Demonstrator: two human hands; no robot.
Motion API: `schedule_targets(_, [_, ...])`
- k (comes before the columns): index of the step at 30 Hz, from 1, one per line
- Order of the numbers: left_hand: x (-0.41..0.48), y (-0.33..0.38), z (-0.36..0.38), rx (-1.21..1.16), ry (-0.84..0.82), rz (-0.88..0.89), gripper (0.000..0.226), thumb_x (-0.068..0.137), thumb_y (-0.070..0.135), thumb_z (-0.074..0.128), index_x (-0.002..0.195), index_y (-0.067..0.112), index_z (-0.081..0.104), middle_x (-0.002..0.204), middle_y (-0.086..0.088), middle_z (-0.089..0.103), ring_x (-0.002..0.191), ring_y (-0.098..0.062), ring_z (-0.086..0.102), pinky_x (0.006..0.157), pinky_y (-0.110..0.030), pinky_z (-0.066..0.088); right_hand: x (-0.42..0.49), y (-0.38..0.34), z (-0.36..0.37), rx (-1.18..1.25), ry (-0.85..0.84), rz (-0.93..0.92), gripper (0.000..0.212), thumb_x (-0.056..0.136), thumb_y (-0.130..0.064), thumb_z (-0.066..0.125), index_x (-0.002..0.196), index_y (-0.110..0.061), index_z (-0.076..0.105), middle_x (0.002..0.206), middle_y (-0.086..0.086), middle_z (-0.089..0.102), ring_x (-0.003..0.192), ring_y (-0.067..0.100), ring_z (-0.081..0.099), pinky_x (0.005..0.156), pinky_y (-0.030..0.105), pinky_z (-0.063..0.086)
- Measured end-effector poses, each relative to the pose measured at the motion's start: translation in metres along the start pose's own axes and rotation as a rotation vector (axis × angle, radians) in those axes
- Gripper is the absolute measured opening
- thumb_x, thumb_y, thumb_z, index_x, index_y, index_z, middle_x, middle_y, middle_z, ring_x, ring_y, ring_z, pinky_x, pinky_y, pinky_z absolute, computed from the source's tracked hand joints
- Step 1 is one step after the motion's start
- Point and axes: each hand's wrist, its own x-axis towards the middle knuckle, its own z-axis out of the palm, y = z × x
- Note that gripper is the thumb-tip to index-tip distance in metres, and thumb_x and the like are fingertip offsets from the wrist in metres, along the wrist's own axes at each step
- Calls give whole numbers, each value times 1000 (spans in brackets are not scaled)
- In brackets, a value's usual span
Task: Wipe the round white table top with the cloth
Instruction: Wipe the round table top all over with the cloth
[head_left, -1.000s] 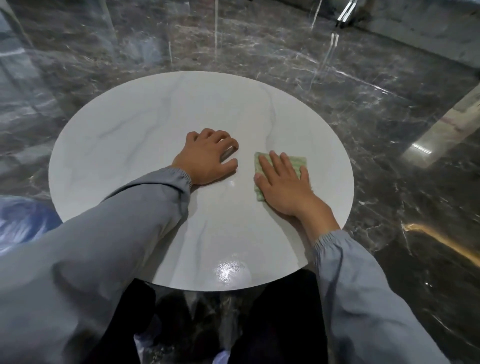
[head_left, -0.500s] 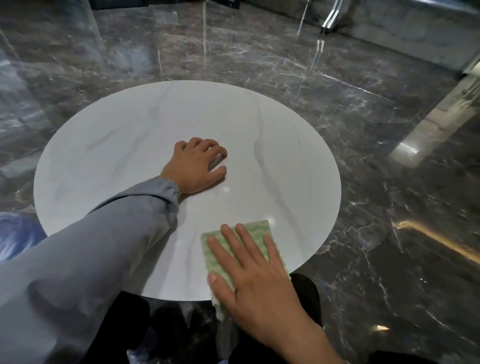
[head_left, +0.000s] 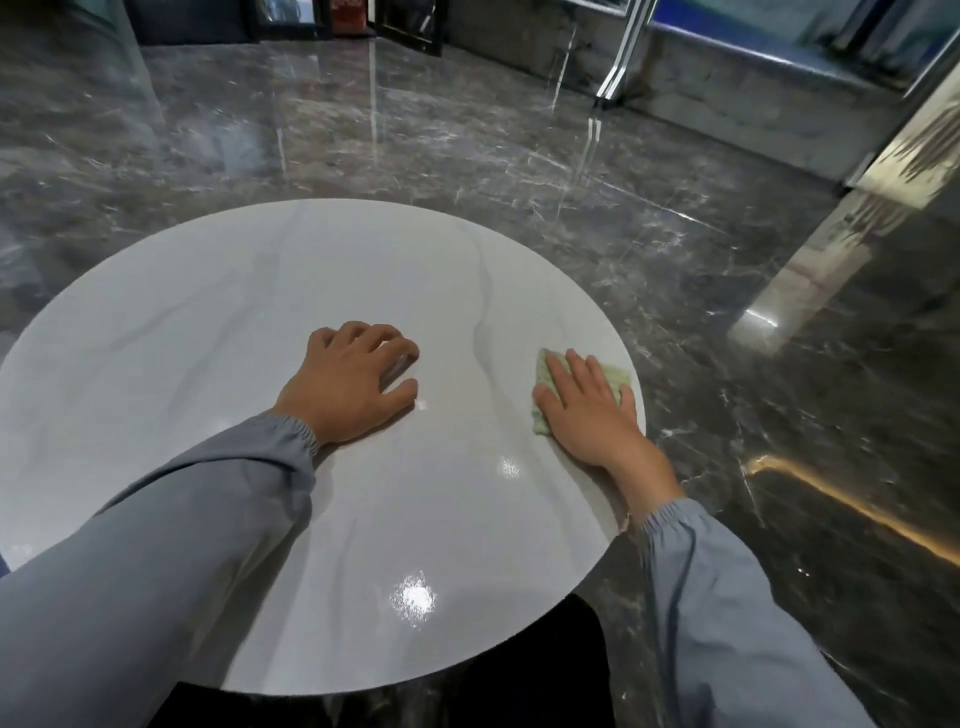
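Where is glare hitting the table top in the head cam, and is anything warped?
Head view: strongest glare spot on the table top by its near edge, a smaller one nearer the right hand; head view: the cloth is glare-free and sharp; head view: wide-angle stretch swells both sleeves at the bottom.

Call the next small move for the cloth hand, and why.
Probably slide the cloth left and away across the far part of the table top. The right hand presses it flat at the right rim, so no top remains that way; the left hand rests mid-table.
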Motion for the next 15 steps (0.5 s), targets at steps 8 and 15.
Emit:
schedule_targets(8, [2, 0, 2, -14, 32, -10, 54, 87, 67, 29, 130, 45, 53, 143, 20, 49, 136, -14, 39, 113, -41, 22, 124, -5, -40, -9, 6, 91, 64, 105, -56, 16, 165, -37, 2, 173, -10, -10, 158, 17, -14, 122, 63, -9])
schedule_targets(15, [2, -2, 1, -6, 16, -10, 55, 87, 69, 27, 131, 46, 52, 145, 19, 48, 137, -14, 38, 115, -43, 21, 141, -6, -47, -28, -18, 83, 66, 104, -59, 15, 164, -38, -1, 173, -9, -12, 158, 17, -16, 121, 64, -8])
